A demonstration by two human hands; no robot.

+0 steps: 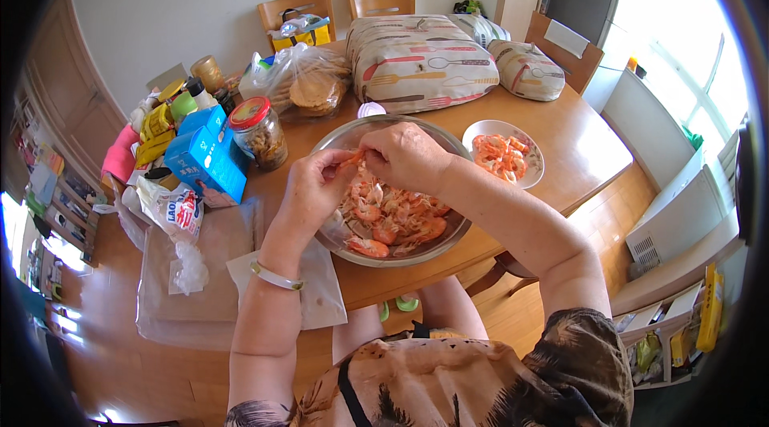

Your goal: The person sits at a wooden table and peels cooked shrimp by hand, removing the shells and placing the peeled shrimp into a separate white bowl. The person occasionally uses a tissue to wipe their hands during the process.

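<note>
My left hand [317, 186] pinches an orange cooked shrimp [355, 158] between thumb and fingers. Fingers of my right hand [404, 150] meet at the other end of the same shrimp and partly hide it. Both hands are above a wide stainless steel bowl [336, 254], which holds a heap of cooked shrimp and shell pieces [396, 217]. To the right of the bowl, a white plate [533, 177] with a patterned rim carries a pile of orange shrimp [501, 153]. How much shell is on the held shrimp cannot be made out.
Fabric food covers [420, 66] printed with cutlery stand behind the bowl. Leftward are a red-lidded glass jar [259, 132], a blue box [207, 162] and a plastic bag of flat round crackers [312, 90]. White paper [318, 289] lies at the table's near edge [414, 280].
</note>
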